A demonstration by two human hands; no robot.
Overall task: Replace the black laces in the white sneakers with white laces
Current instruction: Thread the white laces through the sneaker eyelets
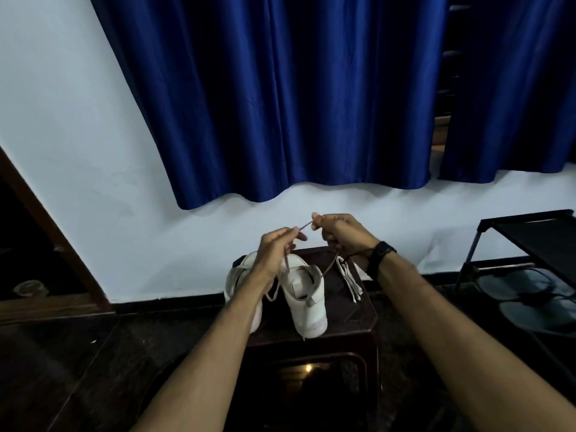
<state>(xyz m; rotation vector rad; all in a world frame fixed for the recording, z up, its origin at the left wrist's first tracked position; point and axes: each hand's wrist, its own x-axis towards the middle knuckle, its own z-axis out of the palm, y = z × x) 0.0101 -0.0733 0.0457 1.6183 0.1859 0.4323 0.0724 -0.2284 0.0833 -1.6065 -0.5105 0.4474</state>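
Both hands up: left hand (277, 247) and right hand (338, 229) pinch a lace (304, 226) stretched taut between them, above the white sneakers (307, 302) on the stool (358, 319). Spare white laces (350, 280) lie beside them, so relacing looks barely begun

Both bare forearms reach forward from the lower corners and converge toward the middle, hands raised close together. The left hand (276, 251) shows its back to the camera — its fingers (291, 233) curled, pinching a lace (304, 226) near the fingertips. The right hand (338, 230) sits just beside it and a little higher, fingers bent into a tight pinch on the same lace, knuckles up. A dark band (380, 255) wraps the right wrist — the left wrist is bare.
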